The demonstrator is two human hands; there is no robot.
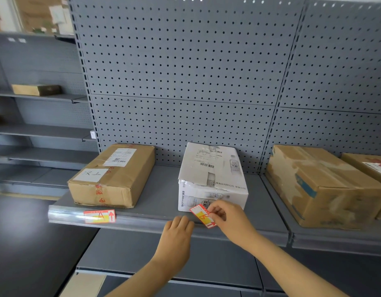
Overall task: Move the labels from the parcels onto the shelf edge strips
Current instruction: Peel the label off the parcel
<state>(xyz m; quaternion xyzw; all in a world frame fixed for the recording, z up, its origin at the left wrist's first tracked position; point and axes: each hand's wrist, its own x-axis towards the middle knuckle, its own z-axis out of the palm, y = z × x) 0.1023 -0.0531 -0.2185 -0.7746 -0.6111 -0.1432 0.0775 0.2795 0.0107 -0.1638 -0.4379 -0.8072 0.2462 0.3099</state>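
Label (203, 215) pinched in right hand (229, 219) fingers (215, 213), left hand (176, 234) beside

I see a grey shelf (159, 202) backed by a grey panel (185, 61) dotted with rows of small dark holes. The left box (112, 179) is plain brown with red tape lettering; the middle box (211, 176) is white with grey print. Both labels (99, 216) (203, 215) are red-bordered with yellow and white.

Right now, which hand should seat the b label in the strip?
Right hand: it already pinches the b label just above the strip. Left hand rests on the strip, empty.
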